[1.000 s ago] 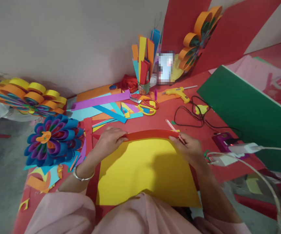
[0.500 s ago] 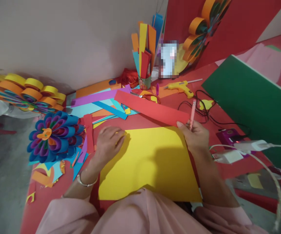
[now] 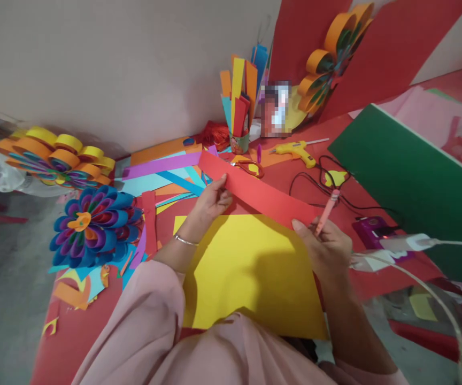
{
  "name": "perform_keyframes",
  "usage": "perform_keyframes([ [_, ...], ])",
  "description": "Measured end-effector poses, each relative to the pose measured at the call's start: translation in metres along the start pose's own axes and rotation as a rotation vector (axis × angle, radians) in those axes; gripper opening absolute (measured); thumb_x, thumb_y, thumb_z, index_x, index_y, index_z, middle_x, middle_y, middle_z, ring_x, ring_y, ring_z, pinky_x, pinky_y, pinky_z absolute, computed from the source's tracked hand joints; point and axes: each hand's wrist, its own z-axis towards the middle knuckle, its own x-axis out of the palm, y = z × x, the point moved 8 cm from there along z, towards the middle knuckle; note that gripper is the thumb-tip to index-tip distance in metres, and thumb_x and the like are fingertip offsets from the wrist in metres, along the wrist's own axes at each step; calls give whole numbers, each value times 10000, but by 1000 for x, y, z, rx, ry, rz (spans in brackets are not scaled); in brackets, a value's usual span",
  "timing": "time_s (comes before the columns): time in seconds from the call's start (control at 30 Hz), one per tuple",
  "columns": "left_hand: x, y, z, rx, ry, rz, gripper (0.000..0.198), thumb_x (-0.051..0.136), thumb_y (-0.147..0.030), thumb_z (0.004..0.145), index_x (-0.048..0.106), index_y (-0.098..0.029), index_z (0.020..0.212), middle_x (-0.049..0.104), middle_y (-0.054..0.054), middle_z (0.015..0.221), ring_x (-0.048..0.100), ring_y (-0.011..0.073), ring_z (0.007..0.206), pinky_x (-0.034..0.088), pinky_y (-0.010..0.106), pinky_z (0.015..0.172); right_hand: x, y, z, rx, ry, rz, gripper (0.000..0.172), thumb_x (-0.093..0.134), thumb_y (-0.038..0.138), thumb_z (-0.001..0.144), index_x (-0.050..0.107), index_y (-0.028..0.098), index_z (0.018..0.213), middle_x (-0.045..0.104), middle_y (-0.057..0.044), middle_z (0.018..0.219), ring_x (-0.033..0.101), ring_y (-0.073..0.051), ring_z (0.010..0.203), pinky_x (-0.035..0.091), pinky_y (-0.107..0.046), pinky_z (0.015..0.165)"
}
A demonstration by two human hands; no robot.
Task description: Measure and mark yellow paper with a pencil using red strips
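A long red paper strip [image 3: 257, 192] is lifted above the table, slanting from upper left to lower right. My left hand [image 3: 210, 202] pinches it near its left part. My right hand [image 3: 325, 247] holds its right end and also grips a pink pencil [image 3: 327, 211] that points up and away. Below the strip a yellow paper sheet [image 3: 251, 272] lies flat in front of me on the red surface [image 3: 70, 337].
A blue and purple paper flower [image 3: 94, 224] lies left, an orange and yellow one [image 3: 52, 158] beyond it. Loose coloured strips [image 3: 162, 174], scissors [image 3: 251, 167], a cup of strips [image 3: 239, 109], a yellow glue gun [image 3: 297, 151] with black cable and a green board [image 3: 411, 176] lie around.
The red strip was lifted off the yellow sheet's top edge and swung diagonal. My left hand let go, rested on the sheet, then reached up and gripped the strip's left part.
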Motion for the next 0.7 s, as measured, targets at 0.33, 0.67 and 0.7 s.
perform_keyframes([
  [0.33, -60, -90, 19, 204, -283, -34, 290, 658, -228, 1003, 524, -176, 751, 589, -34, 552, 621, 72, 491, 451, 124, 444, 20, -11, -40, -384, 556, -359, 410, 469, 316, 1035, 699, 229, 1364, 748, -85, 1303, 747, -252, 1154, 616, -391, 989],
  [0.67, -73, -44, -53, 372, -66, 679, 270, 667, -404, 958, 718, -170, 1083, 798, 88, 968, 778, 209, 798, 654, 345, 702, 13, -39, -106, -726, 479, -823, 414, 448, 174, 1031, 667, 151, 1382, 555, -117, 1537, 793, -190, 960, 626, -231, 567],
  [0.7, -64, -31, -69, 441, -5, 855, 274, 664, -431, 964, 735, -191, 1077, 802, 86, 968, 779, 219, 844, 653, 360, 741, 17, -37, -107, -735, 477, -843, 419, 456, 161, 1023, 665, 153, 1386, 547, -115, 1542, 791, -190, 959, 626, -230, 571],
])
